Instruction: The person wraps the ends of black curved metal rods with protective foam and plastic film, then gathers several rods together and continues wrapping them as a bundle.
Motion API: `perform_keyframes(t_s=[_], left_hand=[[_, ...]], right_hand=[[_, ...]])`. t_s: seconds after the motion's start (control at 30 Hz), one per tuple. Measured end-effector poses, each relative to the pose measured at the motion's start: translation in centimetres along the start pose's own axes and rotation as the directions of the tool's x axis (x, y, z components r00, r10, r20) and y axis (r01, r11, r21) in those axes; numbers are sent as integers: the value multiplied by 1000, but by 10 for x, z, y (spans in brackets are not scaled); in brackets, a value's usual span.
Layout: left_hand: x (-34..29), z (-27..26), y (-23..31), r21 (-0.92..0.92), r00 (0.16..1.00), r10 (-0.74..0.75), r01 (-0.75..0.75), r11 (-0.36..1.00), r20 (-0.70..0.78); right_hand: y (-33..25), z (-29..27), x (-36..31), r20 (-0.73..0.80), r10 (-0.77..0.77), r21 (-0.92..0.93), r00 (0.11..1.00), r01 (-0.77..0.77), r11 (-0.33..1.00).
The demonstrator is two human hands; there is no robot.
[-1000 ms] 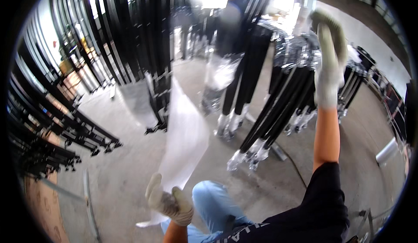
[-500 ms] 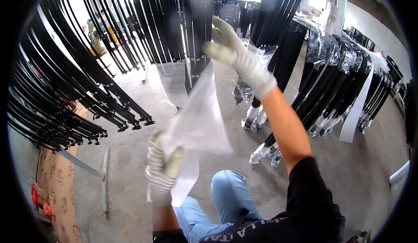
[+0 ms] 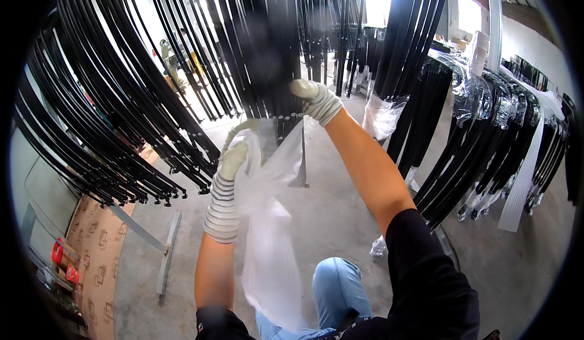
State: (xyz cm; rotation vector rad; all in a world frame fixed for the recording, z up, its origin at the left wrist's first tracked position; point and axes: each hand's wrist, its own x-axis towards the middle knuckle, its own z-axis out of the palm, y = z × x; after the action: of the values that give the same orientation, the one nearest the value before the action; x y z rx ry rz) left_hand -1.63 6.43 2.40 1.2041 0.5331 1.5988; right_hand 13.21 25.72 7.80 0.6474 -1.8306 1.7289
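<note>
A translucent white plastic sheet (image 3: 271,236) hangs in front of me, bunched in the middle and trailing down over my jeans. My left hand (image 3: 237,151), in a pale knit glove, is closed on the sheet's upper left part. My gloved right hand (image 3: 316,99) is closed at the sheet's upper right corner, against the lower ends of a bundle of black metal rods (image 3: 274,66); its fingertips are partly hidden. Between my hands the sheet crosses in front of the bundle's bottom end, where small round fittings (image 3: 291,118) show.
Rows of black rods (image 3: 103,96) hang close on my left. At right, a rack (image 3: 486,115) carries black rods wrapped in clear plastic, with a long white strip (image 3: 522,175) hanging from it. Metal bars (image 3: 169,255) lie at floor level; a red container (image 3: 59,252) stands far left.
My left hand has risen with the sheet toward the rod ends. My right hand has come lower along the bundle. The sheet now drapes longer below, and the view has shifted.
</note>
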Motion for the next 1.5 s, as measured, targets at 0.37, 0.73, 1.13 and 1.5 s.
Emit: perform_keyframes(t_s=[0.37,0.73,1.13,1.5], left_hand=[[-47,5,30,887,972,233,-76,456,-37],[-63,96,1,966,754,621,-67,-250,213],[10,88,24,756,827,290,-226,-614,483],[-2,48,90,995,1000,-12,19,-102,-20]], right_hand=[[-9,65,9,-190,69,-120,979,-93,988],[-12,104,0,-521,22,-149,853,-116,982],[-14,105,-4,-486,53,-105,872,-118,987],[-15,75,-18,-486,285,-22,826,-338,941]])
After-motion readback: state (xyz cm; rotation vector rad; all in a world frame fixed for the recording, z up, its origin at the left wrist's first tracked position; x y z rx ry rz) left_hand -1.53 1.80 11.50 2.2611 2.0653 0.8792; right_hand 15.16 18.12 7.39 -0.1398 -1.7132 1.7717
